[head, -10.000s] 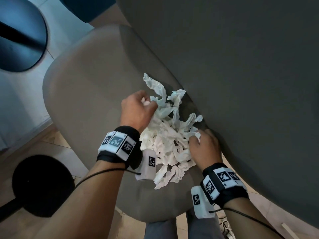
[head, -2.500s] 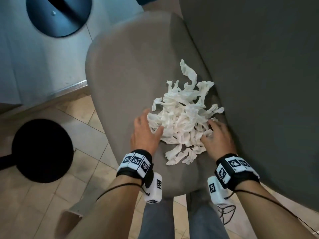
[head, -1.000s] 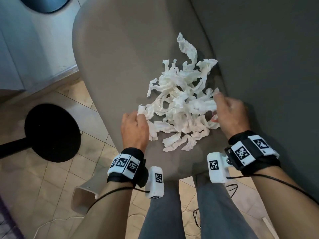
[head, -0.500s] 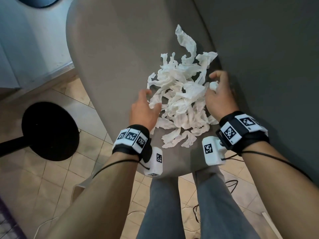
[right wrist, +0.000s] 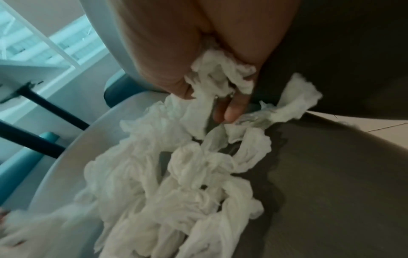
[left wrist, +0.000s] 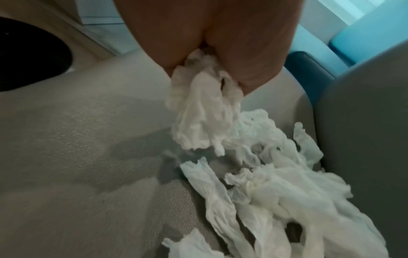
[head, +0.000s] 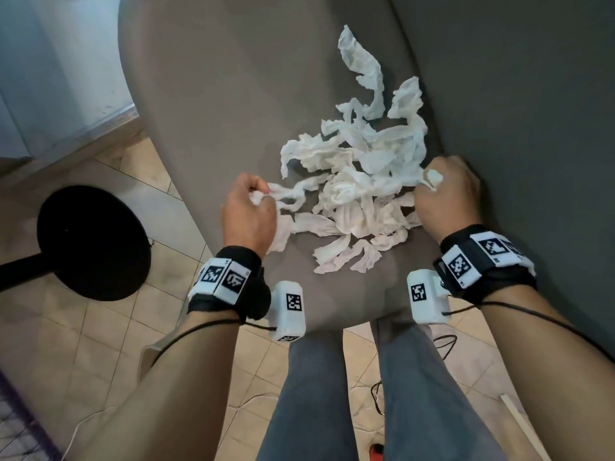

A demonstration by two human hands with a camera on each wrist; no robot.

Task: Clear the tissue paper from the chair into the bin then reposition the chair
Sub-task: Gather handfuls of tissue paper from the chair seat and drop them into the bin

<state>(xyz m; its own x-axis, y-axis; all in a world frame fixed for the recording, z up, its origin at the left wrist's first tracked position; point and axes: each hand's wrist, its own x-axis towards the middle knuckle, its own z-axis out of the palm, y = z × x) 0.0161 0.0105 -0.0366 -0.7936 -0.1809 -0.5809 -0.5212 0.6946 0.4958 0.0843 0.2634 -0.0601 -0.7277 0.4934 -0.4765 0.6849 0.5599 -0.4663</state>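
White tissue paper lies in a crumpled heap of strips on the chair seat, close against the backrest. The left hand clenches a bunch at the heap's left edge; the right hand clenches strips at its right edge, by the backrest, one end poking out of the fist. Black-and-white square markers sit on both wristbands; no writing is readable. Half a second ago both hands reached further into the heap with looser fingers; now they sit wider apart, fists closed on paper.
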